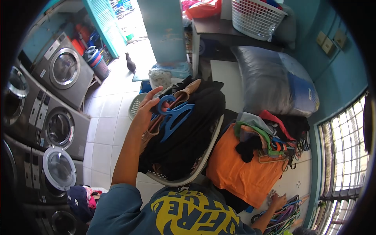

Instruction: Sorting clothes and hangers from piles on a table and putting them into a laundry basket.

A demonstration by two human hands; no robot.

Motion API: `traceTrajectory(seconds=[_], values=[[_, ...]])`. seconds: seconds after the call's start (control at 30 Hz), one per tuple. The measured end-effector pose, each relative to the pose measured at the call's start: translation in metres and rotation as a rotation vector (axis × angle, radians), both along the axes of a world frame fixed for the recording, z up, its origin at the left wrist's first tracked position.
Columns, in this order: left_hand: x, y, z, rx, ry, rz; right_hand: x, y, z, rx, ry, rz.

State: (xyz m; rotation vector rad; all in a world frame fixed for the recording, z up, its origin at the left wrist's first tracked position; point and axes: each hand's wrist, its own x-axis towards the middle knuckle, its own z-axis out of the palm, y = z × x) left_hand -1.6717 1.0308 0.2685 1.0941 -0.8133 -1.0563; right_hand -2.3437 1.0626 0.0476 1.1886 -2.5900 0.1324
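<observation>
My left hand (149, 101) is raised over a laundry basket (202, 169), its fingers around the hook of a blue plastic hanger (176, 113). A beige garment (188, 89) hangs beside that hanger, partly hidden by the hand. Black clothes (188, 141) fill the basket. Low on the right, my right hand (278, 202) is at the edge of a pile of coloured hangers (286, 214); whether it grips one cannot be told. Between the hands lies an orange shirt (243, 170), with folded clothes and hangers (264, 135) on top of it.
Front-loading machines (60, 127) line the left side, one with its round door (59, 168) open. A cat (130, 62) sits near the doorway. A large plastic-wrapped bundle (270, 82) lies at the upper right, below a white basket (257, 19). A barred window (343, 152) is at the right.
</observation>
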Motion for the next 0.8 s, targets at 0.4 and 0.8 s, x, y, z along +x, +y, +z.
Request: traceTrajectory(seconds=[0.4,0.8], values=[[-0.018,0.013,0.004,-0.013,-0.235,-0.054,0.475,-0.08,0.185,-0.416,-0.753,1.709],[0.137,0.013,-0.056,0.16,-0.251,0.333,0.414,-0.075,0.172,-0.211,-0.612,1.874]])
